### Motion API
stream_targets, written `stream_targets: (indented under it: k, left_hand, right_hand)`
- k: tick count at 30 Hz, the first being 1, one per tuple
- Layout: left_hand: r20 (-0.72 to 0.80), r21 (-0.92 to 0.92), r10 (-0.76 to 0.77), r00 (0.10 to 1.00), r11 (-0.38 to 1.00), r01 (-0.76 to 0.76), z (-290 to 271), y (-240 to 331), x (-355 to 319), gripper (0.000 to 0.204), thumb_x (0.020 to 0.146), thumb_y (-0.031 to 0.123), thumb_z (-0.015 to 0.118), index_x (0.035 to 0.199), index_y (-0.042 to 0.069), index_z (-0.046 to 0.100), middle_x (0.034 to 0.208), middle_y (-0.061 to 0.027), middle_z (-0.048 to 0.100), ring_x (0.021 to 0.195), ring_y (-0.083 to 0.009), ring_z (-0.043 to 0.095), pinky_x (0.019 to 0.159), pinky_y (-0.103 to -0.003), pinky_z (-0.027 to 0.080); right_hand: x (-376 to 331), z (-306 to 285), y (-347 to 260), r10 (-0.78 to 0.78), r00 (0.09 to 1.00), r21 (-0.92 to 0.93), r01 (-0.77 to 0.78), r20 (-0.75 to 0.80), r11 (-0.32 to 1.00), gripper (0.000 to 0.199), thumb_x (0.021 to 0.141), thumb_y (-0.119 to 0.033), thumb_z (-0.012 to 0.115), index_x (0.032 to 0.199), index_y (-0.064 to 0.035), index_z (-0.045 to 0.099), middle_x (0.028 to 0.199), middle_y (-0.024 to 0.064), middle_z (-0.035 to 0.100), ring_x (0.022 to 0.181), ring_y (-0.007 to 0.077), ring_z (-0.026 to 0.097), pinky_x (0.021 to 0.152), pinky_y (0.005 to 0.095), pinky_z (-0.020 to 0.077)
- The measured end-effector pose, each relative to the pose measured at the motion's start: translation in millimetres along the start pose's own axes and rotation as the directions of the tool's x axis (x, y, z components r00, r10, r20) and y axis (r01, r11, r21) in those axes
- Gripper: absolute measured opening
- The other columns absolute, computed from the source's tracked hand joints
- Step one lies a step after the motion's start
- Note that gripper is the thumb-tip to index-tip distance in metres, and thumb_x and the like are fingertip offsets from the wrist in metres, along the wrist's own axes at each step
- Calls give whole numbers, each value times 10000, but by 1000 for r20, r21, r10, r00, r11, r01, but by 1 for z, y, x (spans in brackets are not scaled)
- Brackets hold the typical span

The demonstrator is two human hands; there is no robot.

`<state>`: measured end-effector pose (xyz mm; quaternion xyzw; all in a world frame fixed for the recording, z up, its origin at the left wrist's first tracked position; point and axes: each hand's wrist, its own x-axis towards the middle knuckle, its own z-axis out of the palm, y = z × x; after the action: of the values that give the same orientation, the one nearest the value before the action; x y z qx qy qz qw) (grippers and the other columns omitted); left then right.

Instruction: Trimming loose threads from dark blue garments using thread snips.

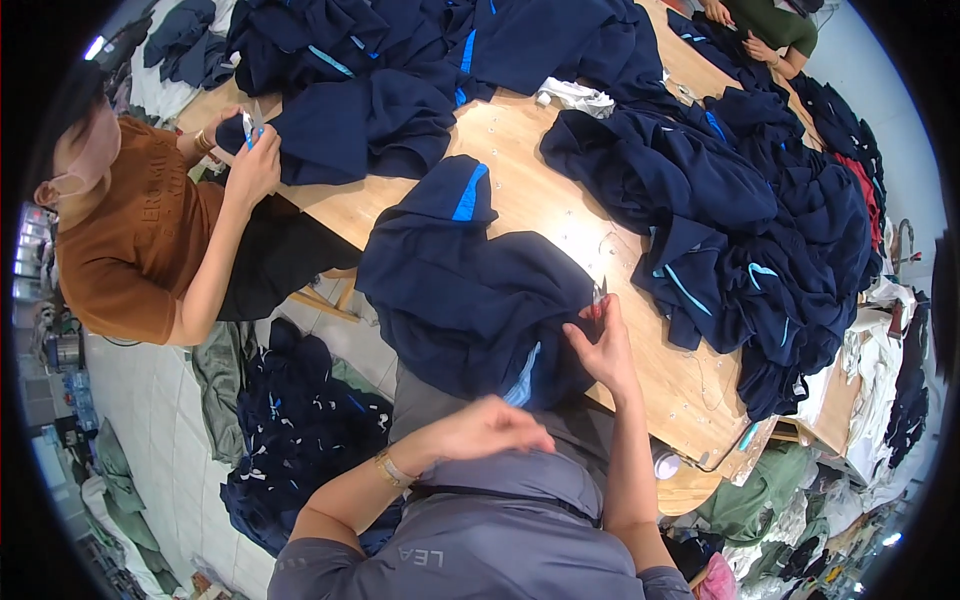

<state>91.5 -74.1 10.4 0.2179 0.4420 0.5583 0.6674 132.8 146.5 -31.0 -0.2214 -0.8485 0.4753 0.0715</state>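
Observation:
A navy garment (450,270) with bright blue strips lies spread over the near table edge and hangs toward my lap. My right hand (607,350) grips small red-handled thread snips (599,298) at the garment's right side, blades pointing away from me. Over my lap, just below the garment's near edge, hovers my left hand (490,428). Its fingers are loosely bent and reach to the right, with nothing visible in them. A light blue strip (523,376) of the garment shows just above that hand.
Large heaps of navy garments (740,200) cover the table's right and far sides. At left, a person in a brown shirt (130,240) holds blue-handled snips (252,130) by navy cloth. Another person (785,40) works at the far right. Dark garments (300,430) pile beside me.

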Motion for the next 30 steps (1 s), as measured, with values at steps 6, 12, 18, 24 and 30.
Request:
stream_targets:
  k: [6,12,18,24,30]
  left_hand:
    - [-761,361,371,531,924,-129,-36,13,20,90,863,66,605,917,-5,600,859,-62,634,769,-103,599,692,-231,482]
    - [-532,830,727,435,550,97,-59,7,42,252,787,83,659,1033,50,617,1035,-151,577,900,-299,590,803,-329,486]
    - [-500,859,742,447,491,146,-54,8,62,298,747,241,725,996,94,653,1112,-161,538,1109,-359,453,941,-458,367]
    - [-518,849,747,416,389,359,-55,2,87,240,710,269,736,921,157,709,1126,-105,540,1136,-317,402,965,-522,274]
    - [-580,805,713,393,577,142,-75,10,69,129,694,205,762,770,108,726,874,-73,657,966,-214,561,1006,-414,298]
  right_hand:
    - [3,-12,5,-67,894,-120,16,-443,993,227,770,-51,615,880,-26,419,702,140,450,637,276,477,602,348,400]
    - [9,-23,17,-152,839,-318,-26,-522,948,217,791,-38,612,871,0,413,736,157,465,658,340,465,625,378,400]
    - [-7,-3,-25,8,886,-91,-57,-463,994,289,844,-215,654,857,-22,438,610,49,501,530,152,464,516,309,389]
    - [-7,28,-4,170,942,-131,-215,-288,968,409,757,-278,716,918,-36,427,654,156,572,614,382,582,551,428,436]
    - [-6,18,13,59,933,83,-31,-356,996,322,781,-143,680,923,-12,423,633,99,471,542,222,444,522,340,388]
